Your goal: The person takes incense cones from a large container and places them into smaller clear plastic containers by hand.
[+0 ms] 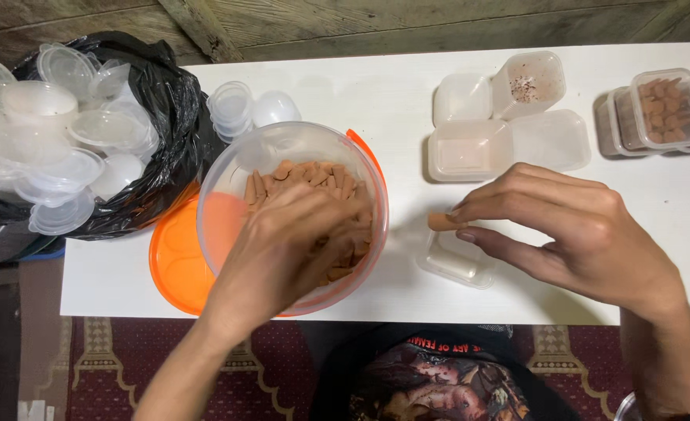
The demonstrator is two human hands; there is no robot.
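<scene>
While the left hand (298, 242) reaches into the large clear tub (235, 168), its fingers curl loosely among the brown snack sticks (313, 175) there; whether any stick is actually gripped cannot be told, because the hand is blurred and covers the pile. The tub rests on an orange lid (175, 265) at the near edge of the white table (376, 93).

The right hand (571, 226) pinches a single snack stick (441, 222) between thumb and forefinger, directly above a small empty clear container (458, 265) near the table's front edge. The stick is not yet inside that container.

Progress, as far as visible:
- Done: several filled small boxes (665, 109) stand at the far right, packed with brown sticks.
- In hand: one small container at the first stick.
- Left: a cluster of empty square containers (509, 132) beyond the right hand, and a substantial amount of sticks in the tub.

A black bag (165, 101) at the left holds many round clear cups and lids (64, 140); a short stack of round lids (232, 109) lies just behind the tub. By this evidence the packing appears to be at an early-to-middle stage.
</scene>
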